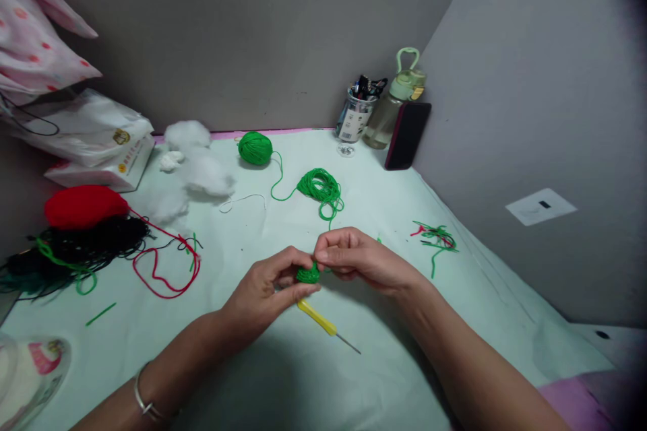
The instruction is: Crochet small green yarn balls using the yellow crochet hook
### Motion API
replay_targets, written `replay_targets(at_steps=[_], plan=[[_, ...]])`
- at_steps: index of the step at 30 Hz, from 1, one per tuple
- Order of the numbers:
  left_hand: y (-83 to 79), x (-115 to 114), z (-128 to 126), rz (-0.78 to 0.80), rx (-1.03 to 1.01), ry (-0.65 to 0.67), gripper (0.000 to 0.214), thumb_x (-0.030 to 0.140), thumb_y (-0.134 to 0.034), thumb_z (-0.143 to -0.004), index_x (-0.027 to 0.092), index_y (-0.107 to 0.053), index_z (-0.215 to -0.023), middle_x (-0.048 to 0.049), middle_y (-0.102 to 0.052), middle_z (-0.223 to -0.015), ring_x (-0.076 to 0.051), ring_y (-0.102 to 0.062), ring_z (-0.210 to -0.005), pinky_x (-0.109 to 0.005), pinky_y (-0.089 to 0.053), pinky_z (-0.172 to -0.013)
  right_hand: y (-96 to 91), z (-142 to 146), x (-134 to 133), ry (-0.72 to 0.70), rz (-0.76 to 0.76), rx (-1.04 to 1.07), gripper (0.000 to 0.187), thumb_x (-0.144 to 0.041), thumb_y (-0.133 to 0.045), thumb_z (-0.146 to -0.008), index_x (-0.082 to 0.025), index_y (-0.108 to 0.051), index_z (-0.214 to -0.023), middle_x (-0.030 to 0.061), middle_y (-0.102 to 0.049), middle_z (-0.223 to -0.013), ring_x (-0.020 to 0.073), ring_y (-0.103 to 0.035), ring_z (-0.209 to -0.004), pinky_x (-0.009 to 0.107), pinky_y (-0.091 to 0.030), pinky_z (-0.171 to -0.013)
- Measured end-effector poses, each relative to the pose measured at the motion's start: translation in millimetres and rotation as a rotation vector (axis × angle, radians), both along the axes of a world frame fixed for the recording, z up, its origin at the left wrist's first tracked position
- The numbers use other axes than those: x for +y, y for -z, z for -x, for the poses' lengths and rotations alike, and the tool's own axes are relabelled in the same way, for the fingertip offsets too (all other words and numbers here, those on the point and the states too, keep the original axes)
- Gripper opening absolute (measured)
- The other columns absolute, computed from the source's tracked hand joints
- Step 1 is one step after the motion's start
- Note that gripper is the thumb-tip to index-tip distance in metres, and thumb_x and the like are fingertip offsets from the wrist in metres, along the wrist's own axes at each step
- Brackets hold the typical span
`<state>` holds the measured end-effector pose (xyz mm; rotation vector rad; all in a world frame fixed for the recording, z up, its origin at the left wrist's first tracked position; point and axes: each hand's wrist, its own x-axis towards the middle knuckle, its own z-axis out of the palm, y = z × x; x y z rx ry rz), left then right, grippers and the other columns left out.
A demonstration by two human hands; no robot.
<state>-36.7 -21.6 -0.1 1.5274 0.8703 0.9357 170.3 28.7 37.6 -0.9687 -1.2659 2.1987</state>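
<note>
A small green crocheted piece [308,273] is held between the thumb and fingers of my left hand [275,279]. Just to its right, my right hand [356,257] is closed in a pinch at the piece's upper edge, apparently on the green yarn; its fingertips partly hide the spot. On the table below both hands lies a crochet hook [318,318] with a yellow handle, its thin metal end pointing to the lower right. A loose heap of green yarn [319,187] sits beyond my hands, with a strand running down behind the right one.
Farther back is a green yarn ball [255,148]. At left are white stuffing [202,172], a red yarn ball [85,207], black yarn [85,242] and a plastic tub [35,377]. Yarn scraps [437,237], a pen cup [356,118], a bottle [383,122] and a phone [408,136] stand right.
</note>
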Motion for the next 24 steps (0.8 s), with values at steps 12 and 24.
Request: replay_targets(at_steps=[12, 24], plan=[[-11.4, -1, 3, 0.117, -0.058, -0.056, 0.016, 0.033, -0.07, -0.092, 0.024, -0.065, -0.105, -0.0028, -0.064, -0.101, -0.018, -0.066, -0.087, -0.039, -0.058, -0.089, 6.0, -1, 2, 0.074, -0.14, -0.05, 0.026, -0.042, -0.078, -0.084, -0.018, -0.069, -0.078, -0.0045, -0.056, -0.07, 0.0073, -0.03, -0.055, 0.026, -0.021, -0.052], [-11.5, 4, 4, 0.362, -0.194, -0.118, 0.031, 0.027, -0.075, -0.088, 0.022, -0.059, -0.114, -0.0033, -0.072, -0.1, -0.019, -0.071, -0.099, -0.034, -0.054, -0.093, -0.6, 4, -6, -0.016, -0.391, -0.27, 0.036, -0.048, -0.065, -0.094, -0.017, -0.067, -0.075, -0.0048, -0.048, -0.064, 0.01, -0.036, -0.061, 0.027, -0.027, -0.058]])
